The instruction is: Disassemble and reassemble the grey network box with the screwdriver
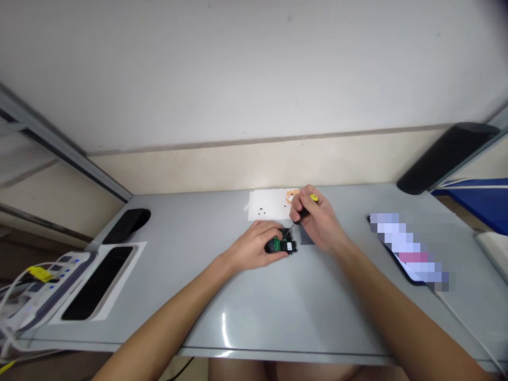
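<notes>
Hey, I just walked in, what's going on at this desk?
A person is working at a grey desk on a small black device with a green circuit board showing. The left hand grips the device against the desk. The right hand holds a screwdriver with a yellow cap, tip angled down at the board. Behind them, a white sheet carries a few small dark specks, possibly screws. A power strip sits at the far left.

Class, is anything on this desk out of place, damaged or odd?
The small black device under the left hand is open, its green circuit board bared. The right hand holds a black, yellow-capped screwdriver to it. Tiny dark bits lie loose on the white paper sheet behind.
</notes>
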`<state>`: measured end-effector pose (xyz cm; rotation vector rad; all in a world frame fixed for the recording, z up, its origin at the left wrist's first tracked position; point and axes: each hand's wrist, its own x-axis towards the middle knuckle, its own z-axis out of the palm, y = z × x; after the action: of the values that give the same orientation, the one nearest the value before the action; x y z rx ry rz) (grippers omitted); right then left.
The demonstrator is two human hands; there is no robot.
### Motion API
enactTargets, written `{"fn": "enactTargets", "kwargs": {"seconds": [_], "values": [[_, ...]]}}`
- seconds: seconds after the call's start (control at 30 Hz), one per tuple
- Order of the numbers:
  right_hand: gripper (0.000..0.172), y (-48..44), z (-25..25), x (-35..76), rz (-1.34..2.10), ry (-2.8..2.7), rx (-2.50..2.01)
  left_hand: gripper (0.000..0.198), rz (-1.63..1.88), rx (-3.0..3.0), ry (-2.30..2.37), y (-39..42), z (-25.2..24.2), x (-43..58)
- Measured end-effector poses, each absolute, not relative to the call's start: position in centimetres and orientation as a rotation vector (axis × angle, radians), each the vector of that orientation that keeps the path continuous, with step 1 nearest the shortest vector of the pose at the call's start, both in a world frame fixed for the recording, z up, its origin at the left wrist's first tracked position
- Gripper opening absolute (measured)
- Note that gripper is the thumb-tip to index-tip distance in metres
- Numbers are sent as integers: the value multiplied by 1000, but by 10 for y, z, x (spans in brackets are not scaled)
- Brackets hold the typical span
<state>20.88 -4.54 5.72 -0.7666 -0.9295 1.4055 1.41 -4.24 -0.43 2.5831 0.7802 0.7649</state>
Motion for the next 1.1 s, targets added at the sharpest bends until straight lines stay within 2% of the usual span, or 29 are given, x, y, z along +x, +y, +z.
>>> {"fn": "enactTargets", "kwargs": {"seconds": [0.1,0.33,0.5,0.57,0.87,1.0,1.1], "values": [[60,-42,56,208,1360,-962,-788,19,799,2597,732,-41,-5,14],[32,-43,57,209,1396,-977,-750,20,814,2606,764,-41,-6,14],[54,-41,51,210,1137,-1103,-909,19,831,2611,780,-42,-7,15],[57,-39,48,210,1012,-1141,-953,21,841,2608,790,-42,-8,15],[39,-48,53,210,739,-1473,-1074,21,811,2640,828,-43,-8,16],[25,-51,57,213,571,-1618,-1206,20,790,2649,807,-43,-4,16],[27,-46,57,219,512,-1558,-1344,21,784,2659,824,-43,-4,16]]}}
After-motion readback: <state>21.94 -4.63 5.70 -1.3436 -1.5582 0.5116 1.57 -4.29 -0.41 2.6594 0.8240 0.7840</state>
